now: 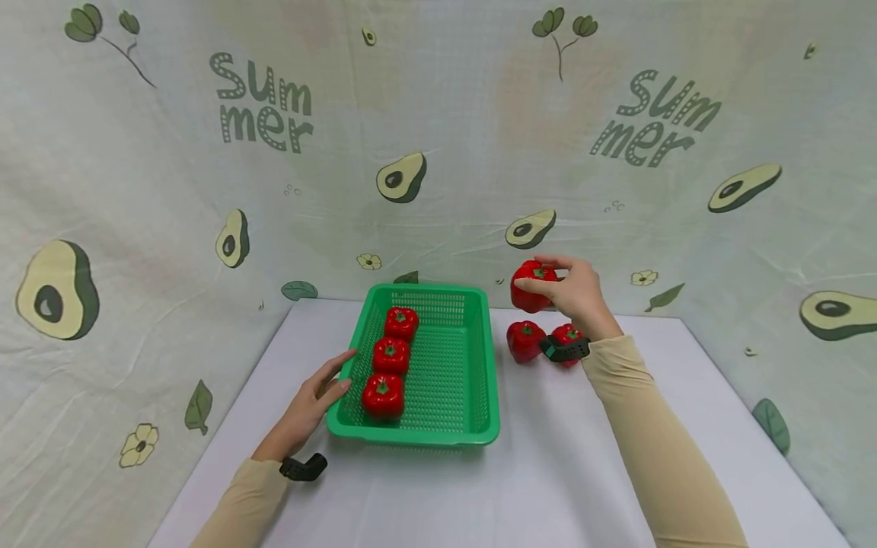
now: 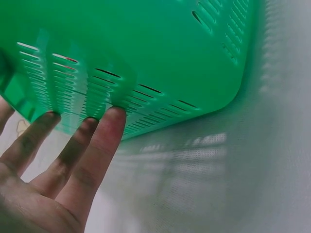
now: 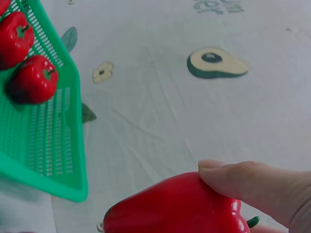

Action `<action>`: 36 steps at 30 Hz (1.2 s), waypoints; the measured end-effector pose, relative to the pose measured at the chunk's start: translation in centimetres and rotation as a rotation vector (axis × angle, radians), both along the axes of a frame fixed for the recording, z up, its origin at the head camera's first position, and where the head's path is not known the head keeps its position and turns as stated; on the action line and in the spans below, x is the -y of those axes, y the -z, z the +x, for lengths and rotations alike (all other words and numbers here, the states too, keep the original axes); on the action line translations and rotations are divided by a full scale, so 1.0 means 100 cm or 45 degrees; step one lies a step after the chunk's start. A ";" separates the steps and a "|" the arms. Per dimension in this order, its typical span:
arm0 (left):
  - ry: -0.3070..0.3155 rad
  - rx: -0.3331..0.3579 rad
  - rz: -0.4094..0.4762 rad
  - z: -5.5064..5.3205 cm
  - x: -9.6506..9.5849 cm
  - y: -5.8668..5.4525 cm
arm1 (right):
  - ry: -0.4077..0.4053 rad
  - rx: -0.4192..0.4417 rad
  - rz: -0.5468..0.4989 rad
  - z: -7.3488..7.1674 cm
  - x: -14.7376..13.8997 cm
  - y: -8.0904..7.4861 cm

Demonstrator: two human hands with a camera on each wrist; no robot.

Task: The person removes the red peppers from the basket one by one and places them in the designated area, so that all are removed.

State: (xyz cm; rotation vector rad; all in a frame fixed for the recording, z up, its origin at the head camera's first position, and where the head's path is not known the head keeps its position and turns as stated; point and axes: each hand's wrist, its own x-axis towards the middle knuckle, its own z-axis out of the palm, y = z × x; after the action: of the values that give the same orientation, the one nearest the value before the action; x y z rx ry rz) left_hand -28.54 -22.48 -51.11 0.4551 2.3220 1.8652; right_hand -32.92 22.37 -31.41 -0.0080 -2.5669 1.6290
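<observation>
My right hand (image 1: 578,293) pinches a red bell pepper (image 1: 526,288) between thumb and fingers, raised above the table to the right of the basket. In the right wrist view the held pepper (image 3: 180,206) lies on its side, its green stem toward the palm. A green plastic basket (image 1: 483,439) holds a column of three red bell peppers (image 1: 384,396) along its left side. My left hand (image 1: 308,403) is at the basket's left side; in the left wrist view its fairly straight fingers (image 2: 92,165) touch the slotted wall (image 2: 146,63).
Two more red bell peppers stand on the white table (image 1: 548,472) right of the basket: one pepper (image 1: 524,341) in full view, the other pepper (image 1: 566,332) partly behind the right wrist's black strap (image 1: 565,350). A cloth with avocado prints (image 1: 466,114) hangs behind and at the sides.
</observation>
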 end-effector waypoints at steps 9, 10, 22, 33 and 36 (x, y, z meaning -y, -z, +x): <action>0.004 0.027 0.009 0.003 0.000 0.001 | 0.096 -0.005 0.087 0.006 -0.037 0.005; 0.003 0.031 0.012 0.003 0.000 0.001 | 0.106 -0.010 0.100 0.006 -0.040 0.007; -0.009 0.021 0.024 0.003 0.002 0.000 | 0.284 -0.068 0.265 0.007 -0.083 0.027; -0.017 0.029 0.043 0.000 0.001 -0.001 | 0.411 -0.007 0.299 0.005 -0.117 0.056; -0.020 0.035 0.035 0.000 0.001 0.000 | 0.430 0.012 0.291 0.005 -0.124 0.064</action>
State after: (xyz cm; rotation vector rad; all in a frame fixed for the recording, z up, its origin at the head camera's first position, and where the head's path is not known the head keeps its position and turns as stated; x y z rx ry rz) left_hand -28.58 -22.55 -51.15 0.4132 2.2916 1.9006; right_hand -32.40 34.74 -37.79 -0.4076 -2.5667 1.2159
